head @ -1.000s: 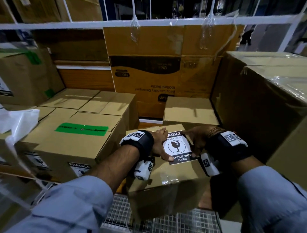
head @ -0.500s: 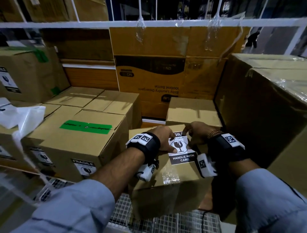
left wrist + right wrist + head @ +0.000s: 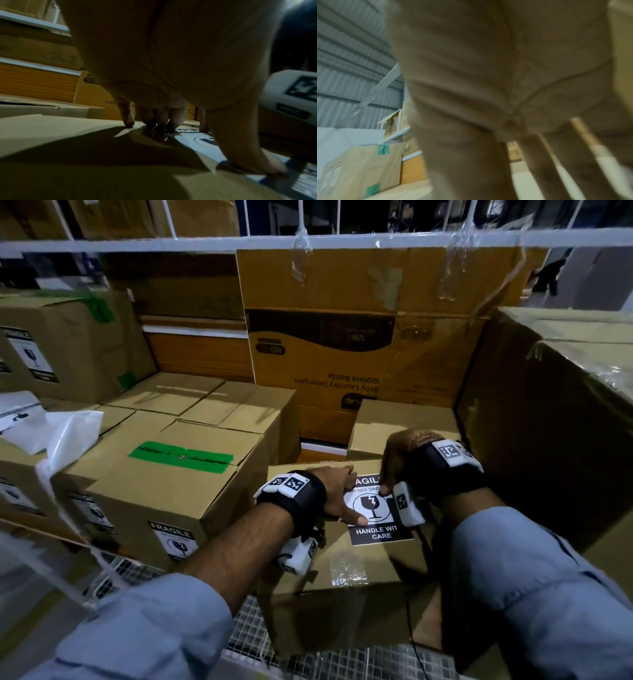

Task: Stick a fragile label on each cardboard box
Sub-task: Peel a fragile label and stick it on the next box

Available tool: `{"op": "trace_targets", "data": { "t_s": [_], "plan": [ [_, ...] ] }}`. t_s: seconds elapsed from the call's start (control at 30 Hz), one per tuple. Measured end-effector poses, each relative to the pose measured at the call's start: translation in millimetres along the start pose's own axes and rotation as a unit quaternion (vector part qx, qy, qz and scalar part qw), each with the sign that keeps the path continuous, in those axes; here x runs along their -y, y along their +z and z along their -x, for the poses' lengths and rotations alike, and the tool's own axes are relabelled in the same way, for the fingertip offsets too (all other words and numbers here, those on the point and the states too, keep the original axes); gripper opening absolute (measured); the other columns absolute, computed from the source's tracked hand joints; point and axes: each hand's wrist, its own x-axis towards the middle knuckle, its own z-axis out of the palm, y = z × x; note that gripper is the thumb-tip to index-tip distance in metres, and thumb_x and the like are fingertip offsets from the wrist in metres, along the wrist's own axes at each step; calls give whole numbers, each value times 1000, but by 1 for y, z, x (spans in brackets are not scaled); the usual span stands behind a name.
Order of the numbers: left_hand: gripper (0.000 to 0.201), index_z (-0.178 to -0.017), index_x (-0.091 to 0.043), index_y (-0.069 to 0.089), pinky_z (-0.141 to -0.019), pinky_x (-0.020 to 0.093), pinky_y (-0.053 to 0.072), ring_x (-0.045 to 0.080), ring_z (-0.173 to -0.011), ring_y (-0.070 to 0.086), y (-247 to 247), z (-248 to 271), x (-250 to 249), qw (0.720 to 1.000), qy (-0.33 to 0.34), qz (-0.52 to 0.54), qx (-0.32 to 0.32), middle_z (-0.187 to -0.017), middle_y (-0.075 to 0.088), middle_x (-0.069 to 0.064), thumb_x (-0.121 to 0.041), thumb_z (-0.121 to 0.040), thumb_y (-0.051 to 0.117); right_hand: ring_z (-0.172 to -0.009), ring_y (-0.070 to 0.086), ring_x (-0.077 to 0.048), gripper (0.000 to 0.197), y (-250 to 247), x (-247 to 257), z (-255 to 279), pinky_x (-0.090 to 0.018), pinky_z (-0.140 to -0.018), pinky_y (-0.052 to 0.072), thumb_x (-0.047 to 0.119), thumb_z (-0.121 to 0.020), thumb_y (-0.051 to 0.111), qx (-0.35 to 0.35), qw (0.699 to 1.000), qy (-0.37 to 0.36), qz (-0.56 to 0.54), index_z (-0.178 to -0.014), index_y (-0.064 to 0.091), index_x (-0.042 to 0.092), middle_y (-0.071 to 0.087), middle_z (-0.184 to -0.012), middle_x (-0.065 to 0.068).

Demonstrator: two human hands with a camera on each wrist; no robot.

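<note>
A black-and-white fragile label [image 3: 373, 506] lies flat on top of the near cardboard box [image 3: 342, 570]. My left hand [image 3: 346, 498] rests on the label's left side, its fingers spread along the top edge and its thumb [image 3: 359, 520] pressing near the glass symbol. In the left wrist view the left fingertips [image 3: 128, 123] press on the box top and the thumb [image 3: 257, 162] presses on the label [image 3: 197, 143]. My right hand [image 3: 394, 470] arches over the label's upper right corner with its fingertips down on it. The right wrist view is blurred and shows straight fingers [image 3: 539, 162].
A box with green tape [image 3: 164, 484] and its own fragile label [image 3: 176, 541] stands at the left. A tall box [image 3: 548, 422] walls the right side. A small box [image 3: 394, 422] and a detergent carton [image 3: 342, 354] lie behind. White plastic [image 3: 61, 433] lies far left, wire mesh [image 3: 253, 628] below.
My right wrist has lifted and its fingertips have moved onto the label's upper right corner. My left hand has stayed on the label's left side, with the thumb now pressing near the symbol.
</note>
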Motion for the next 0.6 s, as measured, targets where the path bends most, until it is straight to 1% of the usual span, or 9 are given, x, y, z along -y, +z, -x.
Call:
{"op": "trace_targets", "data": {
  "t_s": [0.1,0.13,0.23,0.27,0.33,0.37,0.43,0.5,0.6],
  "plan": [
    [101,-158,-20,35,-113,44,42,28,-144,41,0,2,1,1000,4,-3,2,-171,17,-6,-68,-79,74,-84,66,-33,25,-9,-4,-8,-41,-77,54,28,-66,93,-102,995,-7,-3,-68,69,19,69,-98,-12],
    [100,-159,-20,34,-113,44,41,28,-145,40,-1,4,-1,1000,6,-7,3,-171,15,-7,-68,-80,74,-85,66,-36,22,-13,-6,-12,-43,-79,55,26,-66,90,-124,992,-5,-4,-65,69,17,68,-99,-16],
    [100,-160,-19,31,-114,44,41,28,-146,38,-2,8,-5,1000,8,-17,7,-171,12,-7,-66,-83,72,-106,68,-43,25,-15,-18,-33,-46,-93,57,33,-75,84,-125,992,-17,15,-90,80,14,72,-112,-18],
    [100,-161,-19,29,-114,43,41,27,-147,38,-4,10,-6,1000,9,-22,7,-172,11,-7,-66,-83,72,-108,70,-41,29,-14,-22,-44,-33,-89,59,40,-75,85,-116,993,-15,33,-92,82,16,75,-112,-11],
    [101,-162,-20,25,-114,43,41,27,-148,35,-4,10,-8,999,10,-37,8,-172,9,-7,-66,-84,70,-117,68,-35,46,-23,-26,-67,-3,-82,46,50,-79,84,-142,990,18,-14,-110,81,16,75,-121,0],
    [102,-163,-21,24,-113,44,42,28,-148,35,-4,9,-7,999,10,-44,10,-172,9,-7,-67,-84,69,-115,69,-33,51,-29,-24,-58,-13,-87,53,53,-76,87,-104,994,24,-29,-112,80,17,76,-118,0],
    [105,-163,-21,22,-113,45,42,28,-148,35,-4,7,-7,999,10,-47,13,-172,8,-7,-69,-82,70,-110,68,-29,53,-52,-17,-25,-47,-99,56,60,-63,92,-45,995,-69,-59,-103,82,26,75,-112,0],
    [109,-164,-22,19,-114,45,41,28,-148,34,-3,4,-4,999,13,-42,16,-172,8,-7,-69,-80,71,-109,66,-25,48,-67,-13,2,-50,-101,53,57,-63,91,-7,989,-108,-98,-100,84,28,76,-111,3],
    [112,-164,-23,15,-113,43,40,26,-148,34,-1,1,-2,999,18,-37,22,-172,7,-7,-70,-79,71,-105,66,-16,24,-71,-20,15,-42,-93,52,45,-83,80,-1,980,-152,-127,-99,84,28,79,-101,10]
  ]
}}
